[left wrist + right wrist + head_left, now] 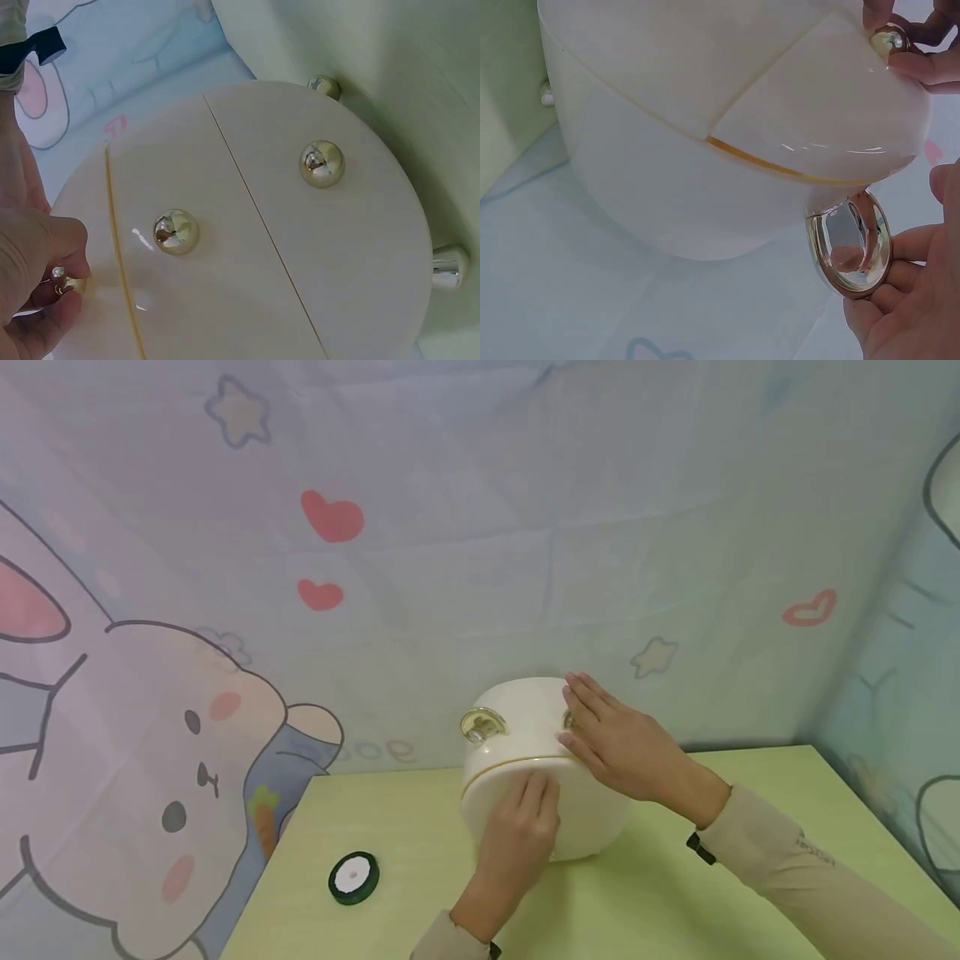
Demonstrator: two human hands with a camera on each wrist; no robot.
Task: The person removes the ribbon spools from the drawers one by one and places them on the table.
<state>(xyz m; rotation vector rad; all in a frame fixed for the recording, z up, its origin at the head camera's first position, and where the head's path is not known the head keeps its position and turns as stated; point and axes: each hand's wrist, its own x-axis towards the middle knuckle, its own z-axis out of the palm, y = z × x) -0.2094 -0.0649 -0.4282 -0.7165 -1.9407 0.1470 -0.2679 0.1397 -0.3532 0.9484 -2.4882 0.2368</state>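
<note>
A white, rounded box (525, 697) with gold seams, gold ear-shaped handles and round gold knobs stands near the back of the table. On its front, my left hand (521, 827) pinches a small gold knob (890, 43) between thumb and fingers. Lower on the front, two gold knobs (176, 232) sit either side of a thin seam. My right hand (622, 743) lies over the right gold ear (851, 244), its fingers straight and touching the rim. The left gold ear (482, 725) is untouched. Gold feet (450, 267) show at the box's base.
A green roll of ribbon (354, 877) with a white centre lies flat on the left of the pale green table (420, 893). Close behind the box hangs a cloth backdrop (465, 568) with cartoon prints; another panel (892, 677) borders the right side.
</note>
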